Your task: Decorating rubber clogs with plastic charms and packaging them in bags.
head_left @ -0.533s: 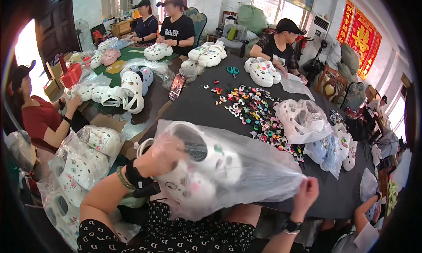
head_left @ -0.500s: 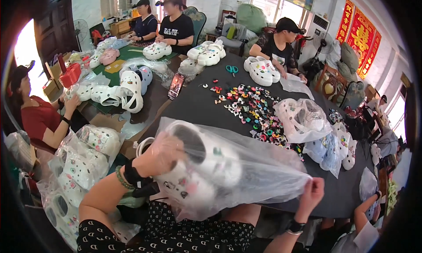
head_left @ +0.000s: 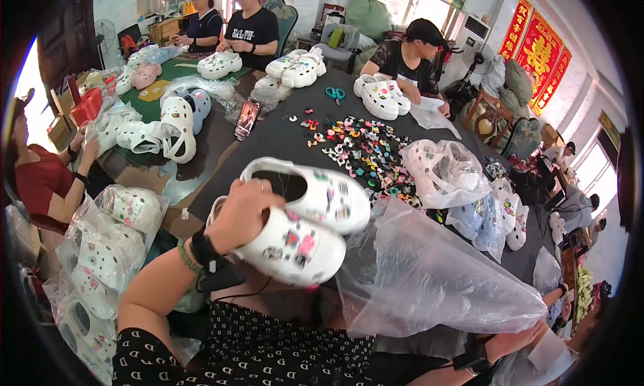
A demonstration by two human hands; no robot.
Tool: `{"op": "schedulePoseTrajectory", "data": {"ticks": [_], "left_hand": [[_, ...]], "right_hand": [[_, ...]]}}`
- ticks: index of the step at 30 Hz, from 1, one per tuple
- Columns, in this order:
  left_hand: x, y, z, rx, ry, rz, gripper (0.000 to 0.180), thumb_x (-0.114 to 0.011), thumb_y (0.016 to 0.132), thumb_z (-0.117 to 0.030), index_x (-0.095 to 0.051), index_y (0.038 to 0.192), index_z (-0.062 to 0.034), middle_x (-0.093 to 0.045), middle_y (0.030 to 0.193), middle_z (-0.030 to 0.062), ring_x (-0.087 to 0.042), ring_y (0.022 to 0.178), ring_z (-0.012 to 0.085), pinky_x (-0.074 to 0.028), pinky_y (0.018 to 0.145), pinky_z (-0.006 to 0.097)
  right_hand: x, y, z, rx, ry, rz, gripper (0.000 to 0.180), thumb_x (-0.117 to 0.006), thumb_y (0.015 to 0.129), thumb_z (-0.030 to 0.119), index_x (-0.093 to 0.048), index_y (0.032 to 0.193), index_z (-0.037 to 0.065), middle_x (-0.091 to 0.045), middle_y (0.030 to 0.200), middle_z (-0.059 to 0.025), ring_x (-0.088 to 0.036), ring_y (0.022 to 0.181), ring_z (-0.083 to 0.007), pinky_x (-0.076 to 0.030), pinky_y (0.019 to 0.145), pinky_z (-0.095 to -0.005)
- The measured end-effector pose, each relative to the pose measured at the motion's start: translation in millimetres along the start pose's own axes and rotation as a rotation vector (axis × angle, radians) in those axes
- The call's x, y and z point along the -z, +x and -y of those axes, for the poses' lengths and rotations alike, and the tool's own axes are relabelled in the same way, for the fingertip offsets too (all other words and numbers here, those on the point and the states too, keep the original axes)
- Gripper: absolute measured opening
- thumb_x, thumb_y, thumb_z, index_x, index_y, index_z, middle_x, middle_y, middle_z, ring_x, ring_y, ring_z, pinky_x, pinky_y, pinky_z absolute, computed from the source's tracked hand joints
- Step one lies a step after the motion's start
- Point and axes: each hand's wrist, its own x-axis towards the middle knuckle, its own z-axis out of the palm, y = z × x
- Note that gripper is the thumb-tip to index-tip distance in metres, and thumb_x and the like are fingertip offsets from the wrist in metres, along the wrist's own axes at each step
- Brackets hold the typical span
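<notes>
A pair of white clogs with colourful charms hangs over the near side of the table, gripped at the heels by my left hand (head_left: 247,215). The farther clog (head_left: 341,199) lies against the nearer clog (head_left: 310,250), toes pointing right. Low on the right, my right hand (head_left: 518,340) holds the closed end of a clear plastic bag (head_left: 436,272); its fingers are partly hidden. The bag spreads out between my hands, its wide mouth beside the clogs' toes, and the clogs are outside it.
Loose shoe charms (head_left: 369,154) cover part of the dark table, near teal scissors (head_left: 335,95) and a phone (head_left: 247,119). Bagged clogs (head_left: 446,174) stand at the right. More bagged clogs (head_left: 111,252) are heaped left of me. A co-worker (head_left: 412,67) sits across the table, others farther left.
The clogs, inside the bag before, are now out of it. My right hand has moved right and down with the bag, while my left keeps its grip on the heels.
</notes>
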Motion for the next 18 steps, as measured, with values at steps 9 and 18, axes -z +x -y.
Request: {"op": "schedulePoseTrajectory", "data": {"ticks": [9, 18], "left_hand": [[-46.1, 29.1, 20.3, 0.272, 0.08, -0.013, 0.028, -0.066, 0.082, -0.013, -0.068, 0.11, -0.0058, -0.064, 0.095, 0.0158, -0.062, 0.094, 0.0342, -0.047, 0.081, 0.047], [25.5, -15.2, -78.3, -0.018, -0.221, -0.118, 0.05, -0.077, 0.074, -0.012, -0.061, 0.12, -0.004, -0.061, 0.114, 0.0151, -0.057, 0.106, 0.0344, -0.045, 0.094, 0.042]], "right_hand": [[19.3, 1.2, 95.0, -0.412, 0.815, -0.222, 0.03, -0.05, 0.101, 0.025, -0.053, 0.118, 0.0, -0.058, 0.107, -0.0068, -0.055, 0.099, -0.016, -0.046, 0.089, -0.0325], [29.7, -22.9, 155.0, -0.222, 1.189, 0.115, 0.024, -0.063, 0.093, 0.018, -0.045, 0.096, 0.003, -0.058, 0.084, -0.0121, -0.06, 0.074, -0.018, -0.048, 0.069, -0.0295]]}}
